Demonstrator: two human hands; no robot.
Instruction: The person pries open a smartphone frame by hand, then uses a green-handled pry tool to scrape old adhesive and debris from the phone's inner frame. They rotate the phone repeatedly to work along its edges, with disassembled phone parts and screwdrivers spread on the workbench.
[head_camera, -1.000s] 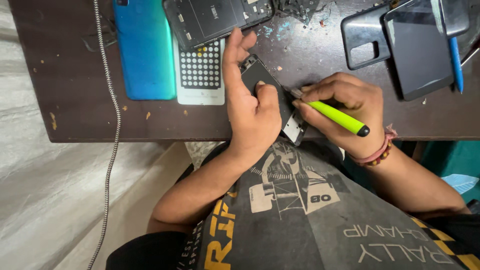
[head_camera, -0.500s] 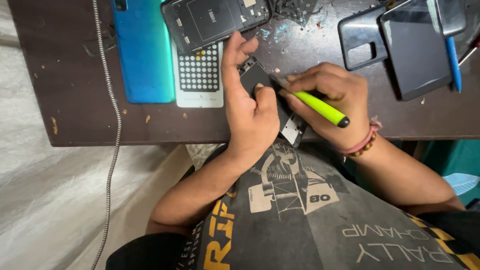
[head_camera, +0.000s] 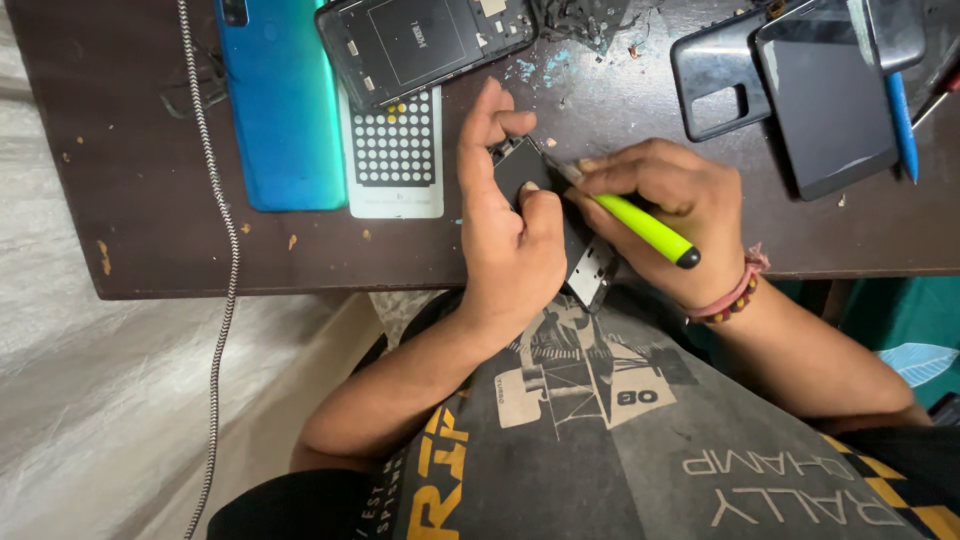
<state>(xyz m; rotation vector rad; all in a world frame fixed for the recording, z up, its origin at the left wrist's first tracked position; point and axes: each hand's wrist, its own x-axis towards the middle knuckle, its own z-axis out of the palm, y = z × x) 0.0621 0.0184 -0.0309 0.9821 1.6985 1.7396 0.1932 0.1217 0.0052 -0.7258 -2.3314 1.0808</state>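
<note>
The left hand grips a dark phone part, while beside it the right hand pinches a green-handled screwdriver onto it.

A dark brown table is stretching across the top of the view, its worn surface showing pale chips and scratches. Soft, even light is falling on it. To the left, pale crumpled sheeting is lying below the table edge, and a braided cable is hanging down over it. At the far right, something teal is showing beneath the table.
</note>
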